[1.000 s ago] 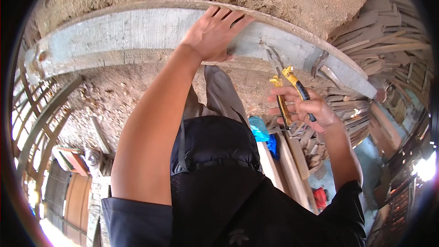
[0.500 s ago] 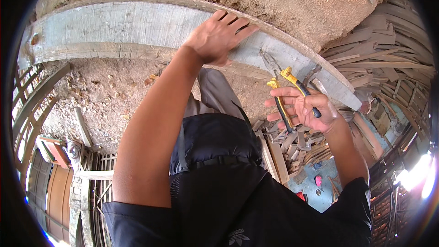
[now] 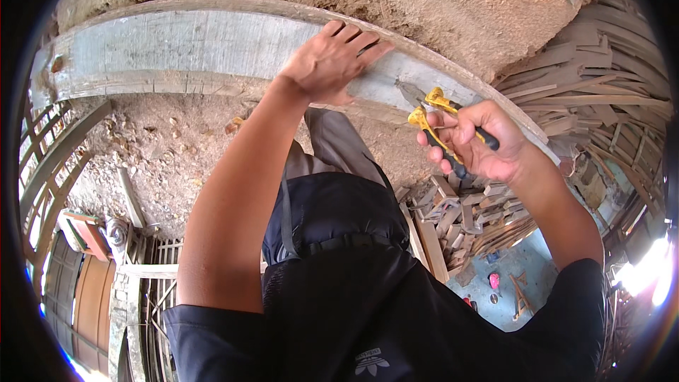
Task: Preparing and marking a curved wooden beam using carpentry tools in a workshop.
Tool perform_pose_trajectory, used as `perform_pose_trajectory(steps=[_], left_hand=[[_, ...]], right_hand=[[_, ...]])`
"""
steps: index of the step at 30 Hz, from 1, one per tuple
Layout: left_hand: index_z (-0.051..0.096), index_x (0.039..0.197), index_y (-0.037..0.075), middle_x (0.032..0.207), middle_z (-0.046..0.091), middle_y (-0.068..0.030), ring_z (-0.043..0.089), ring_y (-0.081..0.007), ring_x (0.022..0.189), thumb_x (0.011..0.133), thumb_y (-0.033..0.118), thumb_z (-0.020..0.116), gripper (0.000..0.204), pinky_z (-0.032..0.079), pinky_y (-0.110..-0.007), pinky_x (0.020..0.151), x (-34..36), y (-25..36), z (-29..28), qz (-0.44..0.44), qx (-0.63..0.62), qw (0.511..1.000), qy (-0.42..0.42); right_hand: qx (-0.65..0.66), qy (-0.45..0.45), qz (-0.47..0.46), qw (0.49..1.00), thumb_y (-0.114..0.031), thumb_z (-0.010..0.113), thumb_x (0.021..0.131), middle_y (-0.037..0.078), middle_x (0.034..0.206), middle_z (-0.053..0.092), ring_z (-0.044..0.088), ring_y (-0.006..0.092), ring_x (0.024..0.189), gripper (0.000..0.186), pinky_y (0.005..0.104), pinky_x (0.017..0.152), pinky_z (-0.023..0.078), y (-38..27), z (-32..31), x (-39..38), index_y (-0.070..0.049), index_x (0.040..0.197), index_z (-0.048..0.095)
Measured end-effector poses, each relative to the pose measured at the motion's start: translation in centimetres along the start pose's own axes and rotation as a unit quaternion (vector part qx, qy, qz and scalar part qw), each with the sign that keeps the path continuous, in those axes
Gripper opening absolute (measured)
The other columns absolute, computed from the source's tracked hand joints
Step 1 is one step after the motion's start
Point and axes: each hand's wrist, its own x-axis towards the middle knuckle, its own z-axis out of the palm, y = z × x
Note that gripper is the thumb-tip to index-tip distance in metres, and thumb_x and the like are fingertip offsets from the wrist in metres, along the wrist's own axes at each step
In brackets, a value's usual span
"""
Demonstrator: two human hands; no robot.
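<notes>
A long pale grey, weathered plank spans the upper part of the view, with a raised far edge. My left hand grips it from above, fingers hooked toward the far edge and thumb lower down. My right hand holds pliers with yellow and black handles, fingers around the spread handles. The metal jaws reach a small dark spot on the plank's face, just right of my left hand; whether they grip anything there is unclear. My legs in grey trousers show below the plank.
Brown sawdust-covered ground lies beyond the plank. Heaped wooden offcuts fill the right side, with more lower down above a blue floor. Curved slats stand at left near a wooden door.
My right hand has moved up and left, bringing the pliers' jaws onto the plank with the handles lower against it. My left hand stays on the plank, having shifted only slightly.
</notes>
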Motion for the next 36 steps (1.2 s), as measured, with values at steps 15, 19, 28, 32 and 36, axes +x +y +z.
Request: perform_pose_trajectory(steps=[15,19,28,32,36], left_hand=[[0.041,0.156,0.02,0.145,0.056,-0.0057,0.051,-0.0274,0.135,0.057,0.043,0.095,0.115,0.037,-0.046,0.117,0.4,0.2,-0.2,-0.011,-0.076,0.997,0.018],[0.041,0.156,0.021,0.145,0.056,-0.0059,0.051,-0.028,0.135,0.057,0.043,0.095,0.116,0.037,-0.046,0.117,0.4,0.3,-0.4,-0.014,-0.062,0.998,-0.007],[0.041,0.156,0.02,0.144,0.057,-0.0061,0.052,-0.0258,0.134,0.055,0.039,0.095,0.116,0.037,-0.044,0.117,0.1,0.0,0.3,-0.015,-0.079,0.996,0.025],[0.042,0.154,0.018,0.143,0.057,-0.0053,0.051,-0.0241,0.134,0.059,0.043,0.094,0.112,0.037,-0.04,0.114,-0.1,0.0,0.1,-0.006,-0.058,0.998,0.027],[0.038,0.156,0.019,0.148,0.054,-0.0082,0.05,-0.0256,0.136,0.059,0.041,0.094,0.114,0.034,-0.042,0.118,0.0,0.0,-0.1,-0.002,-0.07,0.998,0.006]], right_hand=[[-0.12,0.027,-0.153,0.981,0.0,0.051,0.066,0.018,0.123,0.06,0.07,0.0285,0.1,0.055,0.0405,0.084,0.061,8.3,-7.5,-1.3,-0.003,0.121,0.053],[-0.135,-0.014,-0.114,0.984,-0.001,0.049,0.066,0.015,0.129,0.061,0.066,0.0321,0.12,0.074,0.0453,0.099,0.058,7.4,-5.1,-1.0,0.003,0.14,0.048],[-0.129,0.004,-0.059,0.99,-0.002,0.049,0.066,0.018,0.134,0.061,0.065,0.0362,0.122,0.072,0.05,0.101,0.056,4.5,-1.9,-1.2,0.003,0.138,0.054],[-0.125,-0.011,-0.031,0.992,-0.007,0.05,0.071,0.023,0.142,0.055,0.06,0.0429,0.127,0.068,0.0524,0.102,0.053,3.3,-2.1,-1.0,-0.003,0.139,0.053],[-0.128,0.013,-0.007,0.992,-0.007,0.051,0.069,0.023,0.143,0.055,0.06,0.0423,0.128,0.069,0.0522,0.102,0.053,2.2,-1.7,-1.4,-0.003,0.138,0.053]])
